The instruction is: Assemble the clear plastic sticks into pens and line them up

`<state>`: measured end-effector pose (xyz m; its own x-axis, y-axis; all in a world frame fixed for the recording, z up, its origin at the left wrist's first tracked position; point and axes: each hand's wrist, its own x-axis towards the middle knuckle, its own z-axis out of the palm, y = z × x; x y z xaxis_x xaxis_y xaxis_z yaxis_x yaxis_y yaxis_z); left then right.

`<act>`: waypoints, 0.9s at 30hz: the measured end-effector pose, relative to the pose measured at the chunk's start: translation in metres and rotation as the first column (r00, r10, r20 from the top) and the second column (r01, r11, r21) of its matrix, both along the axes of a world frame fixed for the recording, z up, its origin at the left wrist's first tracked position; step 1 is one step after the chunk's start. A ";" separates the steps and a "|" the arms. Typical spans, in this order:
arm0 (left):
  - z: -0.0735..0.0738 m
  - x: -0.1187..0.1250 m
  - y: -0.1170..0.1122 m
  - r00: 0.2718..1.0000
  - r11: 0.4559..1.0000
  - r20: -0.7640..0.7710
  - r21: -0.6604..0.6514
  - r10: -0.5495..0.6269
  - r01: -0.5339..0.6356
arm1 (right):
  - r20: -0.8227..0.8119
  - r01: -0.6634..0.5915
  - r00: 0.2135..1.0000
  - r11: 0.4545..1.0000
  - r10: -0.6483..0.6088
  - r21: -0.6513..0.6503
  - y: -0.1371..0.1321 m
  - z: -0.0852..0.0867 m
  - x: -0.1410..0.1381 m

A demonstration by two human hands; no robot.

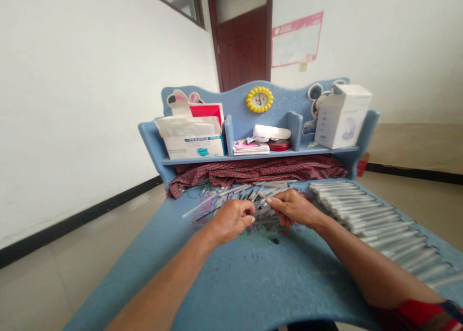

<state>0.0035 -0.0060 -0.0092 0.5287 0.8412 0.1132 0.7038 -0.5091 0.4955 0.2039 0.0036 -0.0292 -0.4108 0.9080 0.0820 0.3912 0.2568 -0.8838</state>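
My left hand [231, 218] and my right hand [291, 208] meet over the middle of a blue desk [253, 283]. Both are closed in a pinch on thin grey pen parts at the near edge of a loose pile of grey pen parts [246, 193]. The fingertips nearly touch each other. A long row of assembled grey pens [376, 222] lies side by side along the desk's right side, just right of my right hand.
A red plaid cloth [260, 171] lies bunched under the desk's shelf. On the shelf stand a box of masks [195, 138], papers and a red tin [278, 144], a white carton [342, 115], and a yellow clock [259, 99]. A brown door [244, 42] stands behind.
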 end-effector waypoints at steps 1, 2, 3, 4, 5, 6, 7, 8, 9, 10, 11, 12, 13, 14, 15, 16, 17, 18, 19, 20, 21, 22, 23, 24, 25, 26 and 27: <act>0.000 0.000 -0.001 1.000 0.999 -0.023 0.051 0.001 0.001 | -0.005 0.005 1.000 1.000 -0.005 -0.006 0.000 0.000 0.000; 0.000 0.001 -0.002 0.999 0.995 -0.045 0.103 0.000 0.005 | -0.010 0.008 1.000 1.000 -0.009 -0.013 0.000 0.000 -0.001; 0.000 0.001 -0.003 0.998 0.988 -0.065 0.157 0.005 0.005 | -0.014 0.011 1.000 1.000 -0.012 -0.021 -0.001 0.000 -0.002; 0.001 0.002 -0.004 0.996 0.978 -0.084 0.208 0.018 0.000 | -0.020 0.013 1.000 0.999 -0.014 -0.029 -0.001 0.000 -0.002; 0.001 0.002 -0.004 0.994 0.967 -0.102 0.253 0.034 -0.007 | -0.024 0.015 1.000 0.999 -0.016 -0.036 -0.001 -0.001 -0.003; 0.000 0.003 -0.005 0.991 0.957 -0.121 0.289 0.051 -0.014 | -0.029 0.017 0.999 0.999 -0.018 -0.043 -0.001 -0.002 -0.003; 0.000 0.003 -0.005 0.988 0.948 -0.140 0.317 0.066 -0.018 | -0.031 0.018 0.999 0.999 -0.020 -0.049 -0.001 -0.002 -0.003; 0.000 0.003 -0.005 0.984 0.941 -0.162 0.338 0.077 -0.017 | -0.033 0.020 0.999 0.998 -0.022 -0.055 -0.001 -0.003 -0.004; 0.000 0.004 -0.005 0.978 0.935 -0.188 0.355 0.084 -0.012 | -0.034 0.021 0.999 0.998 -0.023 -0.062 0.000 -0.004 -0.004; 0.000 0.004 -0.005 0.971 0.930 -0.221 0.368 0.090 -0.003 | -0.033 0.024 0.999 0.997 -0.026 -0.071 0.000 -0.005 -0.005; 0.000 0.005 -0.006 0.961 0.923 -0.257 0.385 0.102 0.005 | -0.030 0.029 0.999 0.996 -0.031 -0.081 0.000 -0.005 -0.006; 0.000 0.006 -0.006 0.948 0.916 -0.295 0.402 0.119 0.010 | -0.029 0.033 0.999 0.995 -0.036 -0.090 0.000 -0.005 -0.007; 0.000 0.006 -0.007 0.934 0.908 -0.330 0.419 0.137 0.015 | -0.029 0.037 0.999 0.994 -0.040 -0.100 -0.001 -0.006 -0.008; 0.001 0.007 -0.008 0.920 0.899 -0.359 0.437 0.158 0.016 | -0.029 0.043 0.999 0.993 -0.046 -0.109 -0.001 -0.006 -0.010; 0.001 0.008 -0.008 0.908 0.891 -0.380 0.453 0.175 0.017 | -0.029 0.050 0.998 0.992 -0.053 -0.120 -0.002 -0.006 -0.011; 0.001 0.009 -0.009 0.900 0.884 -0.392 0.467 0.190 0.017 | -0.028 0.056 0.998 0.990 -0.060 -0.132 -0.003 -0.005 -0.013; 0.001 0.010 -0.010 0.896 0.877 -0.395 0.480 0.201 0.015 | -0.027 0.061 0.997 0.988 -0.065 -0.142 -0.003 -0.005 -0.014; 0.001 0.010 -0.011 0.896 0.871 -0.391 0.491 0.209 0.011 | -0.027 0.066 0.997 0.986 -0.071 -0.150 -0.004 -0.005 -0.014; 0.000 0.010 -0.011 0.900 0.866 -0.380 0.499 0.212 0.007 | -0.031 0.070 0.997 0.986 -0.076 -0.152 -0.004 -0.004 -0.014; 0.000 0.009 -0.011 0.908 0.863 -0.361 0.505 0.214 -0.002 | -0.042 0.074 0.996 0.987 -0.081 -0.143 -0.003 -0.004 -0.013; -0.001 0.008 -0.010 0.918 0.862 -0.334 0.507 0.214 -0.017 | -0.053 0.081 0.995 0.989 -0.088 -0.121 -0.002 -0.004 -0.011; -0.001 0.007 -0.009 0.931 0.863 -0.296 0.503 0.215 -0.039 | -0.058 0.097 0.993 0.992 -0.102 -0.087 0.000 -0.004 -0.009; -0.001 0.006 -0.007 0.944 0.868 -0.247 0.492 0.218 -0.071 | -0.047 0.120 0.991 0.992 -0.122 -0.039 0.001 -0.005 -0.005; 0.000 0.004 -0.004 0.956 0.877 -0.189 0.467 0.226 -0.115 | -0.011 0.148 0.989 0.989 -0.147 0.026 0.004 -0.006 -0.002; 0.000 0.003 -0.001 0.963 0.889 -0.126 0.426 0.240 -0.166 | 0.052 0.173 0.982 0.979 -0.179 0.111 0.006 -0.006 0.002; 0.000 0.002 0.002 0.965 0.904 -0.062 0.368 0.256 -0.217 | 0.138 0.188 0.966 0.959 -0.219 0.210 0.008 -0.007 0.005; 0.001 0.001 0.004 0.963 0.920 0.002 0.295 0.270 -0.259 | 0.238 0.181 0.935 0.933 -0.261 0.311 0.010 -0.008 0.008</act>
